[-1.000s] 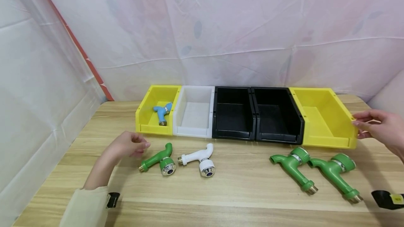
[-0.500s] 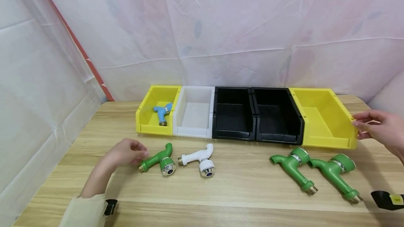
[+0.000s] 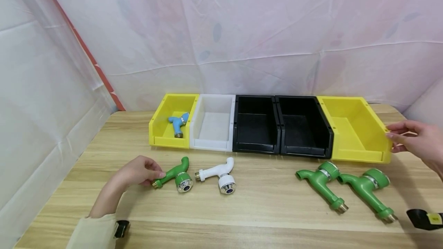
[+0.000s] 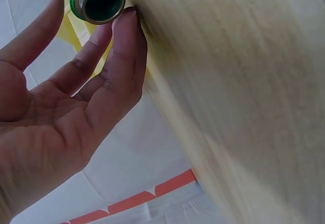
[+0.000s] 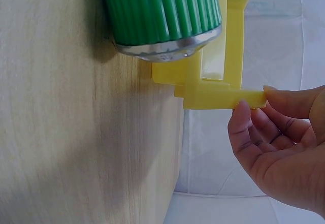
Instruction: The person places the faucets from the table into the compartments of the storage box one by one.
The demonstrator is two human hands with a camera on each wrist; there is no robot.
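Green tap lies on the wooden table, left of centre in the frame, its brass threaded end at the left hand. That hand is partly open around the end, fingers lightly bent; the left wrist view shows the thumb apart from the tap, and I cannot tell how firmly the fingertips touch it. At the right edge, the right hand pinches the side of the far-right yellow bin. A white tap lies beside the green 1; 2 more green taps lie lower right. At mid-left, the far-left yellow bin holds a blue tap.
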